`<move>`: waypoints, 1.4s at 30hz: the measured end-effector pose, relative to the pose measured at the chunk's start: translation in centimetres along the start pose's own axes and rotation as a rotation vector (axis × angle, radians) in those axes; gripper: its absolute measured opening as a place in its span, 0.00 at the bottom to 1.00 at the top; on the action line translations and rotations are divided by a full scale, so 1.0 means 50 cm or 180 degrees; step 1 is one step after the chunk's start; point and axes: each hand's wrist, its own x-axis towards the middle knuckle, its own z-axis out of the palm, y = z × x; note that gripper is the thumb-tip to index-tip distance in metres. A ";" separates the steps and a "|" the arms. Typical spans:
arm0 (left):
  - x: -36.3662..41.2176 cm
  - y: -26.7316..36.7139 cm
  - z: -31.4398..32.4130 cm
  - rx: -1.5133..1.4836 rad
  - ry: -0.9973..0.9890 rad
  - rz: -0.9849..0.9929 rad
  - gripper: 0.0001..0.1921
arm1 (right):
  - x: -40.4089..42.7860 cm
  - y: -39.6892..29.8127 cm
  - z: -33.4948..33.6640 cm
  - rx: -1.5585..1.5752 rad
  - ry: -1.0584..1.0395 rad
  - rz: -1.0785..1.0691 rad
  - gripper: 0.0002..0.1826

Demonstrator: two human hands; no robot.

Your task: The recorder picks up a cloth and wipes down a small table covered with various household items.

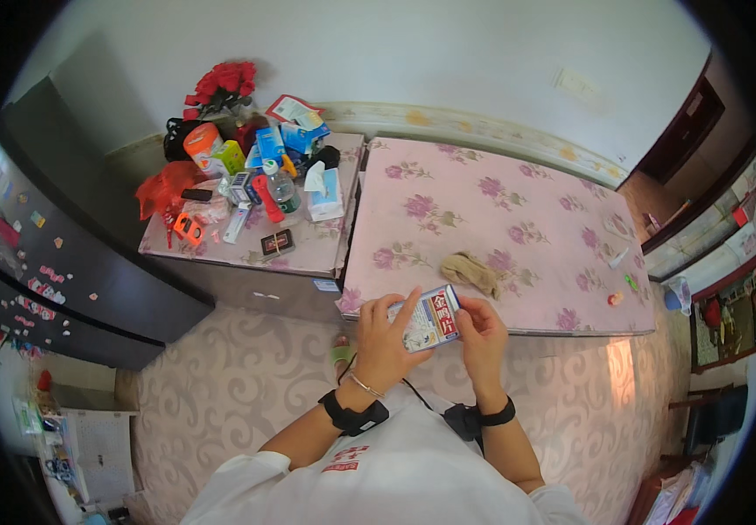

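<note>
A small printed carton [431,320], white with a red panel and blue edges, is held in front of me near the front edge of the flowered table. Around its left side, my left hand [385,335] grips it with the fingers spread over its face. The fingers of my right hand [483,328] are at the carton's right end; whether they pinch its flap is hidden. Just beyond the carton, a crumpled tan cloth [470,272] lies on the flowered tablecloth [443,197]. Both my wrists wear black bands.
On the lower left cabinet [312,252] stand a plastic bottle [280,187], a tissue pack [325,197], a banded card deck [277,243], an orange tape measure [189,228] and red artificial roses [223,85]. A dark refrigerator [89,243] flanks it. Small items, including a green one [631,283], lie at the table's right.
</note>
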 end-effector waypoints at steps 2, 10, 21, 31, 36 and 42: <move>0.000 -0.007 -0.002 -0.0145 0.0070 0.0041 0.48 | 0.005 0.003 0.002 0.0094 0.0016 0.0175 0.11; 0.013 -0.038 -0.057 0.0162 0.0408 -0.0240 0.50 | 0.020 -0.022 0.076 0.0167 -0.0606 0.0297 0.18; 0.123 -0.260 -0.230 -0.0238 0.0547 -0.0286 0.50 | 0.134 -0.063 0.345 0.0380 -0.1795 0.0121 0.29; 0.308 -0.538 -0.379 -0.0381 0.0512 -0.0280 0.47 | 0.262 -0.039 0.627 -0.0556 -0.1168 0.0015 0.24; 0.388 -0.643 -0.411 -0.0676 0.0036 -0.0098 0.48 | 0.295 -0.058 0.704 -0.0038 -0.0906 0.0354 0.24; 0.587 -0.854 -0.476 -0.0483 0.0368 0.0198 0.48 | 0.300 -0.069 0.669 -0.0496 0.0305 0.0126 0.20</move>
